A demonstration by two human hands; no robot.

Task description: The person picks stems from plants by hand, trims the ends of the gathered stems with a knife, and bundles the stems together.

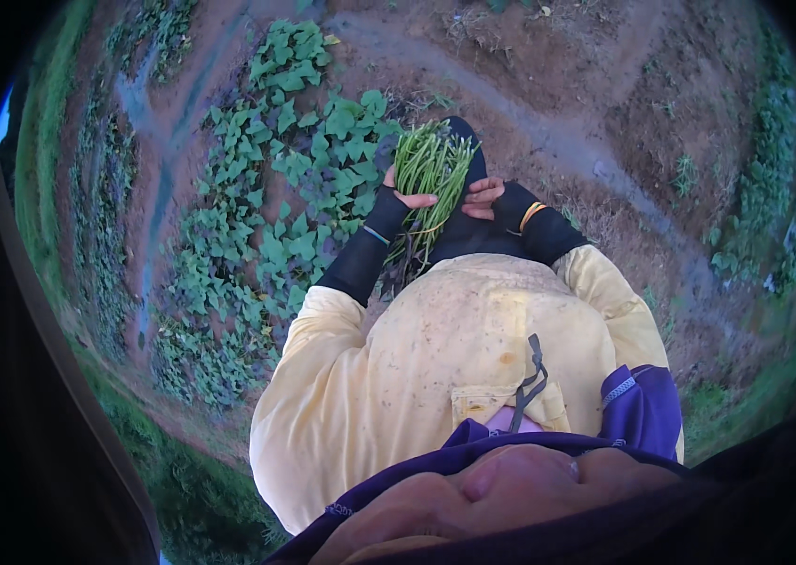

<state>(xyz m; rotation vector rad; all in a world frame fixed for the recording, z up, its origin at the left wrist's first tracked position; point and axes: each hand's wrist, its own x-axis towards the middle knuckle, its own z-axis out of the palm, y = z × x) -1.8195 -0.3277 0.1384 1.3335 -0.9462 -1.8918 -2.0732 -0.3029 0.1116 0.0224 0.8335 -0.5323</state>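
A bundle of long green leaf stems (428,174) stands in front of my body, cut ends away from me and darker leaves hanging toward my lap. My left hand (414,199) is wrapped around its left side, the thumb lying across the stems. Lower down, a thin yellowish band (428,231) appears to cross the bundle. Just right of the stems is my right hand (483,197), its fingers extended and nothing visible in them. It is over my dark-clad knee (466,141). Orange and yellow bands (531,216) circle my right wrist over a black sleeve.
Leafy green vines (308,165) cover the ground to the left, close to my left arm. Bare brown soil (548,85) with a paler strip runs ahead and to the right. More green plants (765,198) grow at the far right.
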